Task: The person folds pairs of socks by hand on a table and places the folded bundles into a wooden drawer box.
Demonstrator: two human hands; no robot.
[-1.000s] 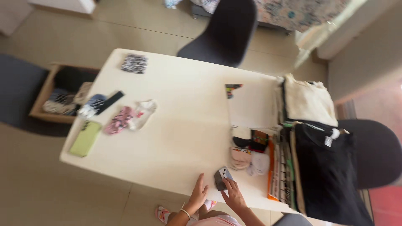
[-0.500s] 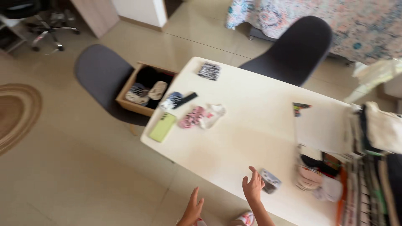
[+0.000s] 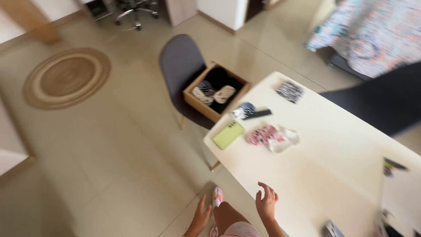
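A pale tiled floor [image 3: 87, 145] fills most of the view, with a round woven rug [image 3: 66, 78] lying on it well apart from everything else. The cream worktop [image 3: 346, 162] runs in from the right, and a dark grey chair [image 3: 179, 66] stands by its far corner carrying a wooden box [image 3: 199, 103] of folded socks, probably parked there to be within reach. Near that corner of the worktop lie a green phone [image 3: 228, 134], a pink patterned sock [image 3: 262, 134] touching a white one [image 3: 285, 139], a blue sock [image 3: 244, 110] and a zebra-striped cloth [image 3: 290, 91]. The right hand [image 3: 266, 202] hovers at the near edge, fingers spread and holding nothing; the left hand [image 3: 201, 216] hangs below the edge over the floor, likewise released and empty. Compared with half a second ago, the view has swung left: the stacked clothes have left the frame, and only a corner of the small grey pouch [image 3: 332, 229] shows, now well apart from the right hand.
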